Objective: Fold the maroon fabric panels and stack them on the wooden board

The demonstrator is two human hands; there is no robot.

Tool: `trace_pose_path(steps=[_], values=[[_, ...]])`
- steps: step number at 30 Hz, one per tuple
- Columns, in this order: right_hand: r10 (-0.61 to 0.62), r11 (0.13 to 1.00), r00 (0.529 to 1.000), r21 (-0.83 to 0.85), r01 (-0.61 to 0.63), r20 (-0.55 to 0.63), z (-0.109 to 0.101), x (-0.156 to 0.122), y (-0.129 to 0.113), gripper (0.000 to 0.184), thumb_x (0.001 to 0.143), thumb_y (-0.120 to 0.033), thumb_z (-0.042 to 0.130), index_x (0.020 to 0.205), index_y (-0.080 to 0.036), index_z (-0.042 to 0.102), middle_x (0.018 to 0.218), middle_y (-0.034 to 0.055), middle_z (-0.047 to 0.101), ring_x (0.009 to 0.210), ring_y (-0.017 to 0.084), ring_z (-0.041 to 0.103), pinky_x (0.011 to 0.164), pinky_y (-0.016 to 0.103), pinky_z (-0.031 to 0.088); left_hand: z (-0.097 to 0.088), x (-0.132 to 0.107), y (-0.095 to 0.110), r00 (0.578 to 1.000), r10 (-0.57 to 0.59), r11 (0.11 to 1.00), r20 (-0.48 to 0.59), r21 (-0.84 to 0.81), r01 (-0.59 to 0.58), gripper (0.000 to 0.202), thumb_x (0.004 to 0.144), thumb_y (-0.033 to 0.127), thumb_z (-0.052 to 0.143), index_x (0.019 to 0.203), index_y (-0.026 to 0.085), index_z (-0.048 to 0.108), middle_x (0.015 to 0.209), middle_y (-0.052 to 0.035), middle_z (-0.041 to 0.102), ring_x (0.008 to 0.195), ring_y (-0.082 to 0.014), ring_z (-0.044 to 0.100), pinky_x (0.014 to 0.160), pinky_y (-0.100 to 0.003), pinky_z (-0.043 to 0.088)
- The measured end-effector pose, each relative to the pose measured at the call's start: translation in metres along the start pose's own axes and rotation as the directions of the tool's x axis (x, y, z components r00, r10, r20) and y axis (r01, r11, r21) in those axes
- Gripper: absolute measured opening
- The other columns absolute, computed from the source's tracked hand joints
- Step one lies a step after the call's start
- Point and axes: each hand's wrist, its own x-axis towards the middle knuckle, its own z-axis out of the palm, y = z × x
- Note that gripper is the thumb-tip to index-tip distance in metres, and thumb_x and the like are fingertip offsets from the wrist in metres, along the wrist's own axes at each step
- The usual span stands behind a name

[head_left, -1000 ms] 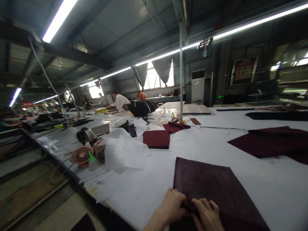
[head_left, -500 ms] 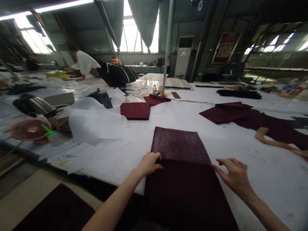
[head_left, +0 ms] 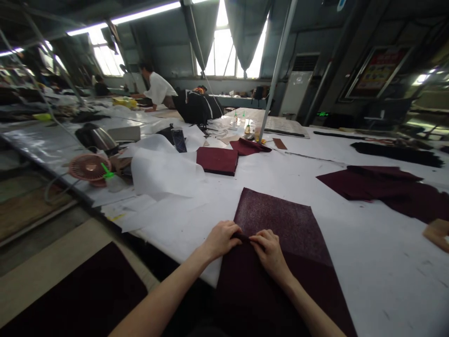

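A long piece of dark maroon fabric lies over the near edge of the table, its far part showing a lighter, speckled face. At the fabric's left side, my left hand is closed, pinching a small raised fold between thumb and fingers. Right beside it, my right hand also pinches that fold, fingertips almost meeting the left ones. The fabric's near end runs down out of view toward my body.
A folded maroon stack and translucent white sheets lie beyond. A pink fan and a kettle stand left. More maroon cloth lies right. A pole rises from the table. A person leans over at the back.
My right hand has moved left from the fabric's right edge to my left hand and now pinches the fold. My left hand stays at the left edge. The view has turned left.
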Motion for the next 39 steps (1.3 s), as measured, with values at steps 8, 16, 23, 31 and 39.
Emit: trace_pose_path(steps=[8, 16, 23, 31, 39], values=[[-0.107, 0.991, 0.994, -0.081, 0.106, -0.009, 0.005, -0.005, 0.005, 0.028, 0.091, -0.013, 0.05, 0.105, -0.027, 0.069, 0.086, 0.0034, 0.058, 0.087, 0.019, 0.05, 0.077, 0.035, 0.035, 0.007, -0.015, -0.015, 0.99, 0.111, 0.991, -0.091, 0.081, -0.104, 0.022, 0.092, 0.017, 0.048, 0.1, 0.023, 0.068, 0.097, -0.0024, 0.065, 0.092, -0.0148, 0.059, 0.086, -0.027, 0.046], [-0.18, 0.97, 0.983, -0.168, 0.173, -0.026, 0.01, -0.01, 0.005, 0.032, 0.089, -0.009, 0.049, 0.111, -0.024, 0.066, 0.089, 0.0051, 0.056, 0.087, 0.019, 0.047, 0.08, 0.037, 0.035, 0.015, -0.022, -0.021, 0.962, 0.251, 0.958, -0.11, 0.169, -0.231, 0.021, 0.093, 0.015, 0.046, 0.105, 0.019, 0.063, 0.098, -0.0036, 0.062, 0.093, -0.0134, 0.058, 0.082, -0.025, 0.051], [-0.19, 0.965, 0.982, -0.186, 0.186, -0.007, 0.009, -0.011, -0.001, 0.032, 0.089, -0.008, 0.047, 0.112, -0.021, 0.065, 0.09, 0.0066, 0.055, 0.088, 0.02, 0.046, 0.083, 0.038, 0.034, 0.018, -0.025, -0.022, 0.952, 0.291, 0.935, -0.098, 0.241, -0.261, 0.022, 0.093, 0.014, 0.045, 0.109, 0.017, 0.059, 0.1, -0.0046, 0.061, 0.095, -0.015, 0.058, 0.08, -0.027, 0.052], [-0.199, 0.962, 0.98, -0.195, 0.193, -0.012, 0.01, -0.011, -0.002, 0.032, 0.088, -0.007, 0.048, 0.112, -0.021, 0.065, 0.09, 0.0069, 0.055, 0.088, 0.021, 0.046, 0.083, 0.039, 0.034, 0.016, -0.025, -0.018, 0.947, 0.311, 0.917, -0.082, 0.286, -0.277, 0.022, 0.094, 0.016, 0.044, 0.111, 0.016, 0.058, 0.099, -0.0052, 0.061, 0.092, -0.0151, 0.057, 0.081, -0.027, 0.053], [-0.279, 0.953, 0.95, -0.162, 0.255, -0.143, 0.012, -0.008, -0.001, 0.039, 0.082, 0.0, 0.044, 0.107, -0.022, 0.064, 0.083, 0.0043, 0.055, 0.081, 0.019, 0.047, 0.079, 0.035, 0.033, 0.02, -0.023, -0.016, 0.938, 0.339, 0.887, -0.07, 0.355, -0.294, 0.018, 0.094, 0.016, 0.045, 0.107, 0.018, 0.057, 0.095, -0.0033, 0.061, 0.085, -0.0146, 0.058, 0.074, -0.025, 0.053]])
